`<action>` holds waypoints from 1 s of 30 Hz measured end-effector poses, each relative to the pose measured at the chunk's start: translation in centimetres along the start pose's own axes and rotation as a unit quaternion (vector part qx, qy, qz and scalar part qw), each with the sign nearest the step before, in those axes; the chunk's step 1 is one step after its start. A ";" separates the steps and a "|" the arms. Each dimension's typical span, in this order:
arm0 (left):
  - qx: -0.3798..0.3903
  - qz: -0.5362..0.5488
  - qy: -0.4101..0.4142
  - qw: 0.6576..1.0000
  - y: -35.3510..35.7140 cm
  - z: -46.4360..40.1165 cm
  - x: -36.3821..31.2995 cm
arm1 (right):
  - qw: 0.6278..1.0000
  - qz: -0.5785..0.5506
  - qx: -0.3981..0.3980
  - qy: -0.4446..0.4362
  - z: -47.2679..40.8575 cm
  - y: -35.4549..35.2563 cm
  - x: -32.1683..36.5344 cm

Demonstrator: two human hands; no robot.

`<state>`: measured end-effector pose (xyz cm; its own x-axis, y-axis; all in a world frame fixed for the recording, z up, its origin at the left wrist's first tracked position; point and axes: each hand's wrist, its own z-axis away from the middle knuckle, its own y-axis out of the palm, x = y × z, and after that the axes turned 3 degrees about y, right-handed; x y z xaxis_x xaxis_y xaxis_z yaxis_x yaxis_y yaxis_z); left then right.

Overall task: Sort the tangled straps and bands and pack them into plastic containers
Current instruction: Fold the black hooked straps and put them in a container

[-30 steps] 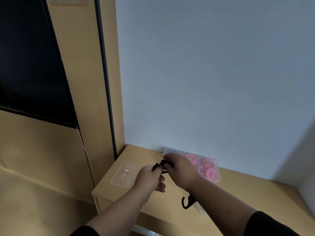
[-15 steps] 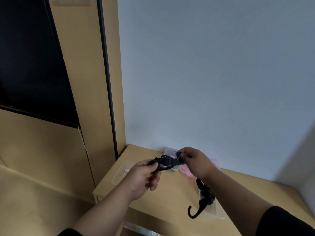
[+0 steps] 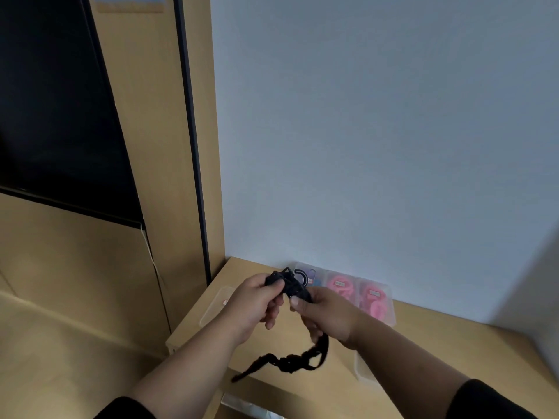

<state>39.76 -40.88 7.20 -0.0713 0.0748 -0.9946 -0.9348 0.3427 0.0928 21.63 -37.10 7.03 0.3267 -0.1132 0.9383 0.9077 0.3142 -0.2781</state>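
Both hands gripped the black strap (image 3: 292, 287): left hand (image 3: 257, 300) on the bunched end, right hand (image 3: 325, 316) beside it. The knotted tail (image 3: 290, 361) hung free; untangling probably called for gentle, steady pulling apart.

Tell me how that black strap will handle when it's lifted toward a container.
Likely floppy: the black strap sags and bunches below both hands. Its tail will probably drag on the table. The hook at its top looks stiff and may snag.

A light wooden table (image 3: 423, 352) set into a white-walled corner carries a clear lid (image 3: 216, 305) near its left edge, clear containers (image 3: 375, 297) of pink bands against the wall, and another clear container (image 3: 364, 371) at its front.
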 end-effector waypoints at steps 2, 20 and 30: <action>0.011 0.001 -0.010 1.000 -0.5 0.0 -0.3 | 0.999 -0.037 -0.013 0.008 0.2 -0.7 -0.1; -0.005 0.108 -0.022 0.994 1.2 0.3 0.6 | 0.990 0.076 -0.082 -0.081 0.6 -0.9 -1.4; 0.225 -0.033 -0.069 0.971 -0.6 0.8 0.1 | 0.952 0.269 -0.144 -0.028 -0.3 -3.6 -0.7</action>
<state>40.58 -40.35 7.10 0.0611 0.1533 -0.9863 -0.6874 0.7230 0.0698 18.16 -38.40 7.33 0.7567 0.0442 0.6522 0.6510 0.0401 -0.7580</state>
